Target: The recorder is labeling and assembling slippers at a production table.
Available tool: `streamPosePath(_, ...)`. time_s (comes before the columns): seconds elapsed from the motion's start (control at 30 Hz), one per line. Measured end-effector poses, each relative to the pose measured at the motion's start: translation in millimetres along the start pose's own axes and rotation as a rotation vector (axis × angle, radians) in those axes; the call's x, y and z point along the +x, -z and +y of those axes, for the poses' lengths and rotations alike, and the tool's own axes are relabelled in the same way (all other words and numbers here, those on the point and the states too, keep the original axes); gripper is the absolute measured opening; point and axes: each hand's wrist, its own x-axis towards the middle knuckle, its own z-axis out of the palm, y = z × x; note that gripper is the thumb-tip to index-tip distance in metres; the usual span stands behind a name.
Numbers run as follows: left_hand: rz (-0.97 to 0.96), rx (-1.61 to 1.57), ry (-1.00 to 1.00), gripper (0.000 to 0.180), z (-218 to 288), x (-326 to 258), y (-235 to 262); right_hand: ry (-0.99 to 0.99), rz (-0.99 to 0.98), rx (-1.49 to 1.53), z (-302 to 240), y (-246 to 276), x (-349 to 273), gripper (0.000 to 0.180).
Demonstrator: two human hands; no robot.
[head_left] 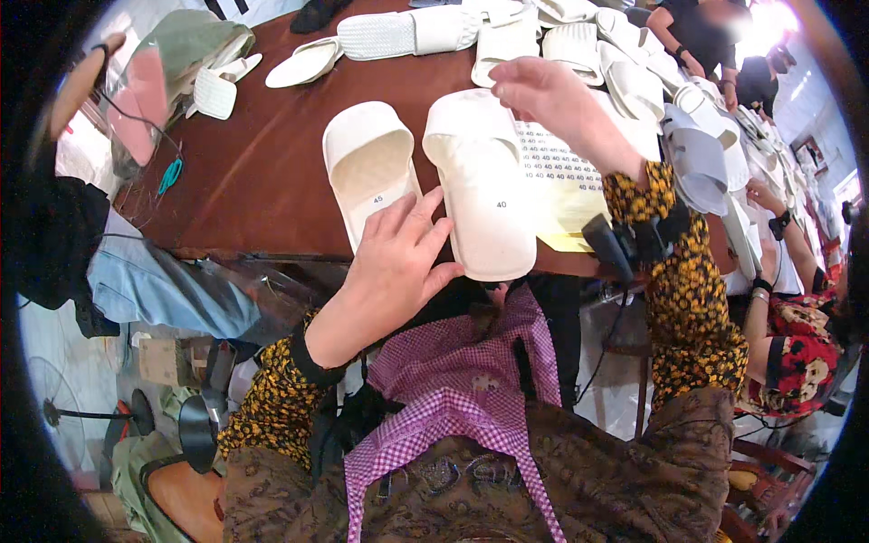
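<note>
Two white slippers lie side by side at the near edge of the table, each with a small printed mark on its insole. My left hand (391, 258) is open, its fingers spread over the heel part of the left slipper (369, 136) and against the side of the right slipper (489, 226). Beside the right slipper's toe end is my right hand (557, 101), fingers loosely bent and apart, with nothing visible in them. Under that hand and wrist lies a sheet of printed number stickers (566, 172), with a yellowish bare strip at its near end.
More white slippers (376, 36) lie along the far side and right of the brown-covered table (262, 172). A clear bag with pink slippers (140, 109) is at the left. Other people's arms (760, 335) work at the right. A fan (68, 412) stands low on the left.
</note>
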Motion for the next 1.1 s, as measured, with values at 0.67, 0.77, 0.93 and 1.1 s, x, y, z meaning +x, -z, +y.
streamPosePath(0.67,0.122,-0.117,-0.055,0.053,12.9,23.4,-17.6,0.085,0.094,-0.241,-6.9,-55.3,-98.6,0.024)
streamPosePath(0.77,0.13,-0.11,-0.048,0.053,12.2,22.8,-20.4,0.07,0.081,-0.223,-5.1,-56.9,-97.4,0.027)
streamPosePath(0.93,0.135,-0.118,-0.046,0.051,11.7,22.3,-21.1,0.12,0.089,-0.315,-1.6,-61.3,-97.5,0.029)
streamPosePath(1.1,0.14,-0.126,-0.048,0.051,11.2,21.8,-22.3,0.137,0.109,-0.338,-1.5,-62.9,-98.6,0.029)
